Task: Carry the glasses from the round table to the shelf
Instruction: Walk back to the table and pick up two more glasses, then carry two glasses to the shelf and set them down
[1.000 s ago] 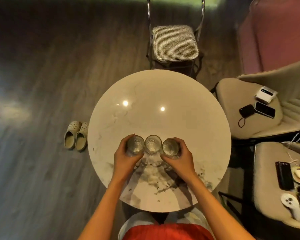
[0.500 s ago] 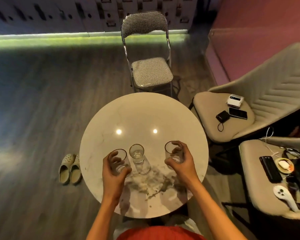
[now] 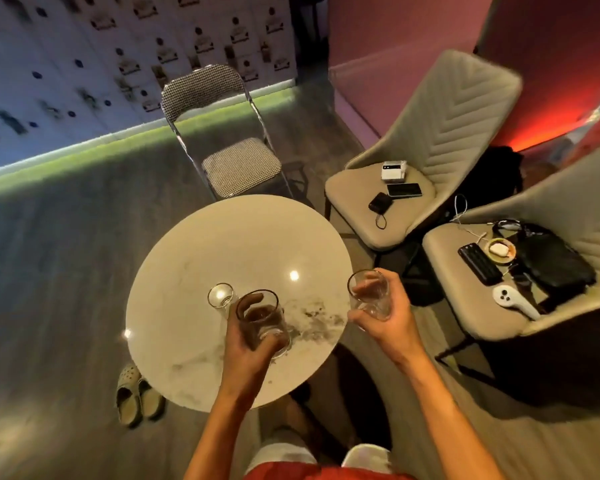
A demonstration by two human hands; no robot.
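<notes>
The round marble table (image 3: pixel 201 258) lies below me. My left hand (image 3: pixel 248 344) grips a clear glass (image 3: pixel 261 318) and holds it lifted above the table's near right part. A second clear glass (image 3: pixel 369 297) sits in my right hand (image 3: pixel 388 322), raised past the table's right edge. The third glass (image 3: pixel 221 296) stands upright on the table, just left of the one in my left hand. No shelf is in view.
A checked folding chair (image 3: pixel 238 162) stands behind the table. Two beige armchairs (image 3: pixel 430 140) at the right hold phones, a bag (image 3: pixel 551 265) and a white controller (image 3: pixel 515 302). A pair of clogs (image 3: pixel 136 398) lies on the wood floor at the left.
Both hands have lifted their glasses off the table, the right one moving out past the table's right edge. The middle glass stays on the table. My view has swung up and to the right.
</notes>
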